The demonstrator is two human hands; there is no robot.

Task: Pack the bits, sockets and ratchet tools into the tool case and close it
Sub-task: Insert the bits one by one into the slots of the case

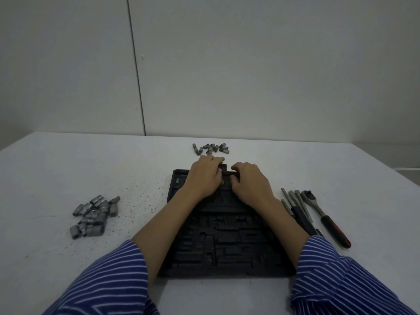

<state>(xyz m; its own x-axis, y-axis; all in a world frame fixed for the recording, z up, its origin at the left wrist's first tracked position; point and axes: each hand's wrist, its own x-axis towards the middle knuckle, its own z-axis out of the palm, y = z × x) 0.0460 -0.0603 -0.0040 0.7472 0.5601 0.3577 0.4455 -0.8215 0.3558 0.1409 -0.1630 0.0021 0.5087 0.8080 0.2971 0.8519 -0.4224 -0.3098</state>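
Case: I see the black tool case (227, 235) lying open and flat on the white table (68, 169), its moulded slots running from under both hands back toward the striped sleeves (109, 280).
Left hand: my view shows the left hand (205, 176) at the case's far edge, fingers curled down over a small grey bit (222, 182) at a slot; whether it truly pinches the bit I cannot tell.
Right hand: the right hand (250, 180) sits just beside the left, fingers curled onto the case's far rim, gripping it.
Bits: a loose cluster of bits (211, 148) lies just beyond the fingertips, apart from the case.
Sockets: a heap of sockets (93, 214) lies well to the left of the left forearm.
Ratchet: the ratchet (325, 214) with its red-and-black handle lies right of the right forearm, beside a few extension bars (295, 203).
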